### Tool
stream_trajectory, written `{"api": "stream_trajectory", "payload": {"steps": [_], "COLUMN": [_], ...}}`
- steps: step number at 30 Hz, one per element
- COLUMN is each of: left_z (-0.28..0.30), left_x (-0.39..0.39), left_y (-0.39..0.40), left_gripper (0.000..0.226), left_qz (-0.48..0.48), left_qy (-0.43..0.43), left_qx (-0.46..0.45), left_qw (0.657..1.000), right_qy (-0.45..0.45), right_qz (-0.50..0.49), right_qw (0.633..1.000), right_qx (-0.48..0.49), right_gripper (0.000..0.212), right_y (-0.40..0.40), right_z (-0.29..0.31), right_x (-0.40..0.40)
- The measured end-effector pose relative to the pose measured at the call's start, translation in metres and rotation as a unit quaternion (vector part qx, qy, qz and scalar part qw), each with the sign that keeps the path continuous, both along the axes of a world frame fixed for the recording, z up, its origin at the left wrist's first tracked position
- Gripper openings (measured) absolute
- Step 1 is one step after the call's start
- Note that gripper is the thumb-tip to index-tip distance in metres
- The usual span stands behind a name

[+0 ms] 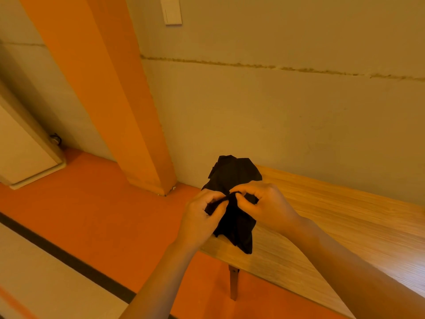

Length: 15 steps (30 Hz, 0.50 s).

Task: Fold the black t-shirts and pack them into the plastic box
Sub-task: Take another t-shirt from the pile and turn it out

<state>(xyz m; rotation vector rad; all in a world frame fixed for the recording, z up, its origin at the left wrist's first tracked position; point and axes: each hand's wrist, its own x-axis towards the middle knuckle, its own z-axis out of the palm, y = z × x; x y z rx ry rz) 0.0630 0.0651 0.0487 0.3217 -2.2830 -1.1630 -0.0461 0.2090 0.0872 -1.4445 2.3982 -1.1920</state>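
I have the crumpled black cotton t-shirt (232, 203) bunched up over the near corner of the pale wood-grain bench (345, 226), with its lower part hanging down against the bench edge. My left hand (202, 217) pinches a fold of the cloth between thumb and curled fingers, and my right hand (266, 203) does the same just beside it, so the two grips nearly meet at one point. I judge I hold it this way to find an edge or seam and pull the shirt open before laying it flat; the bench top to my right gives room for that. Part of the shirt rises in a lump behind my hands. The plastic box is not in view, so packing looks some way off.
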Motion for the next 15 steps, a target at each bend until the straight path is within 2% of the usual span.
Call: {"api": "stream_trajectory", "payload": {"steps": [5, 7, 9, 13, 15], "left_z": [-0.033, -0.041, -0.040, -0.030, -0.020], "left_x": [-0.006, -0.003, 0.005, 0.013, 0.008], "left_y": [-0.001, -0.006, -0.013, -0.028, -0.027], "left_gripper": [0.017, 0.018, 0.020, 0.021, 0.021], "left_qz": [0.122, 0.152, 0.173, 0.151, 0.102], "left_qy": [-0.080, -0.083, -0.093, -0.091, -0.074], "left_qx": [-0.094, -0.096, -0.056, -0.034, -0.021], "left_qw": [0.985, 0.980, 0.979, 0.984, 0.992], "right_qy": [0.010, -0.011, -0.042, -0.142, -0.151], "right_qz": [0.002, -0.015, -0.063, -0.172, -0.168], "right_qw": [0.999, 0.999, 0.997, 0.972, 0.970], "right_qx": [0.051, 0.032, 0.005, -0.079, -0.088], "right_gripper": [0.023, 0.021, 0.022, 0.023, 0.026], "right_y": [0.007, 0.016, 0.026, 0.042, 0.042], "right_z": [0.007, 0.010, 0.009, 0.004, 0.004], "right_x": [-0.006, -0.014, -0.028, -0.053, -0.052]}}
